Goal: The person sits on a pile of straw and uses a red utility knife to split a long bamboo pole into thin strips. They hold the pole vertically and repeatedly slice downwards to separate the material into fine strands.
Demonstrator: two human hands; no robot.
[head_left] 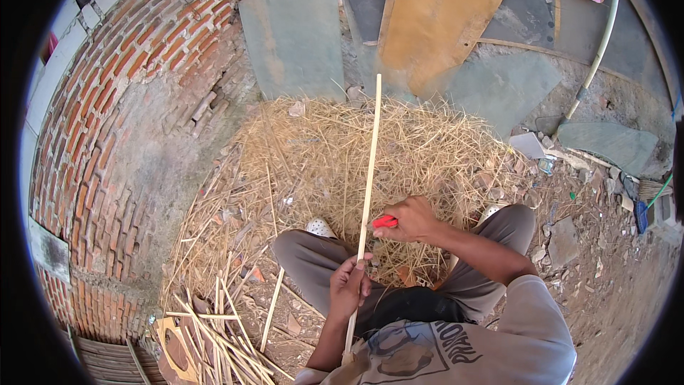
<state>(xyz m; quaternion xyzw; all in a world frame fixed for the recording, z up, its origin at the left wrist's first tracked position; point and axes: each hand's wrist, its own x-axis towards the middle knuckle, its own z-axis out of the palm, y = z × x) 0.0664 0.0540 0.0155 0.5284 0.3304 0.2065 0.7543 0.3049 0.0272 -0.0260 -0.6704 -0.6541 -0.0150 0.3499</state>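
Note:
A long pale strip of bamboo or wood [371,164] stands nearly upright in front of me, its lower end near my shirt. My left hand [349,285] is closed around its lower part, the thumb lying along it. My right hand [413,218] is closed on a red-handled tool [385,222] just right of the strip, above the left hand. Whether its tip touches the strip is too small to tell, and no blade can be made out. Thin shavings [427,142] lie heaped beyond my bent legs.
Several cut strips [221,335] lie piled at the lower left beside a tan board with a cut-out [174,349]. A worn brick wall [107,164] rises at left. Grey and brown panels [292,43] lean at the back. A pale pipe [602,43] stands at right, near rubble.

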